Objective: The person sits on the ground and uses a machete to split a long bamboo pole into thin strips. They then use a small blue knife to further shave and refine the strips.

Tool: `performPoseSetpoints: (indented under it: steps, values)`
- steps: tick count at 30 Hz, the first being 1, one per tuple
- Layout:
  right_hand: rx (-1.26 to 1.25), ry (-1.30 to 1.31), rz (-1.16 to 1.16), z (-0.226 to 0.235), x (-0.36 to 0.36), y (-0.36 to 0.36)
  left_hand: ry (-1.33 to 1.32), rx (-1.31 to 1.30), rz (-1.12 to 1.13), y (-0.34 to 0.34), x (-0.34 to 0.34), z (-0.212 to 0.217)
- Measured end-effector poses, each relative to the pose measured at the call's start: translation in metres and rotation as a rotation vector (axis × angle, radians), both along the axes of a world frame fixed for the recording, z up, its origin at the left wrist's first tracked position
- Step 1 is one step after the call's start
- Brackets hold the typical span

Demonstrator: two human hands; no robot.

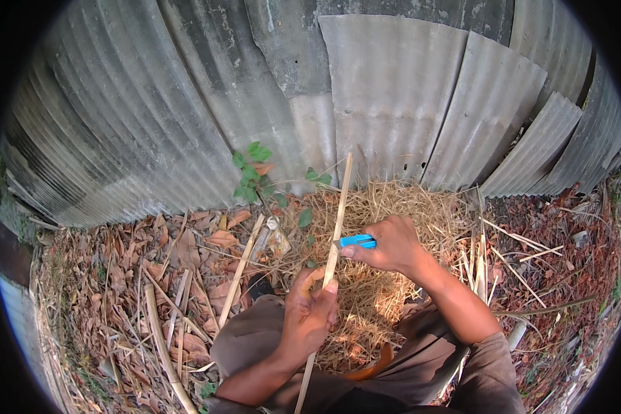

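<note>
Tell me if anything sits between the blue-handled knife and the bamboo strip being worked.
Nothing visible does. The right hand holds the blue-handled knife with its tip right at the bamboo strip, though the blade itself is too small to make out. The left hand grips the strip lower down, clear of the knife.

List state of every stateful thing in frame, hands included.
left hand: closed around the bamboo strip
right hand: gripping the blue-handled knife
bamboo strip: held upright, slightly tilted
blue-handled knife: pressed against the strip's side
loose bamboo sticks: lying flat on dry leaves
</note>
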State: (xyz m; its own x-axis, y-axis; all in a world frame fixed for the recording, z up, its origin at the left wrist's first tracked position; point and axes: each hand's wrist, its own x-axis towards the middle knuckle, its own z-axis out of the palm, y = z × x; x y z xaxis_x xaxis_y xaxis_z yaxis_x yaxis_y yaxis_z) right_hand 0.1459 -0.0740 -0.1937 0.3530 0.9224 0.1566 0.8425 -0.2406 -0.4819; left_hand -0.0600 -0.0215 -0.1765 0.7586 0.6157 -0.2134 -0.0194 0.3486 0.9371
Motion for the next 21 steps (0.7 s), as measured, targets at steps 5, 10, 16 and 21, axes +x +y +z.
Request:
performPoseSetpoints:
  steps: [5,10,16,21]
  values:
    - [0.109,-0.090,0.026,-0.008,0.012,0.003,-0.024,0.023,0.007,-0.007,0.002,-0.008]
    - [0.084,0.086,-0.366,-0.022,0.066,0.008,0.034,-0.009,-0.137,-0.022,0.000,-0.010]
    - [0.138,0.228,-0.524,-0.014,0.074,-0.011,-0.040,-0.036,-0.208,-0.033,-0.012,-0.003]
    - [0.156,0.397,-0.585,-0.029,0.085,-0.031,-0.026,-0.131,-0.131,-0.026,-0.007,0.006]
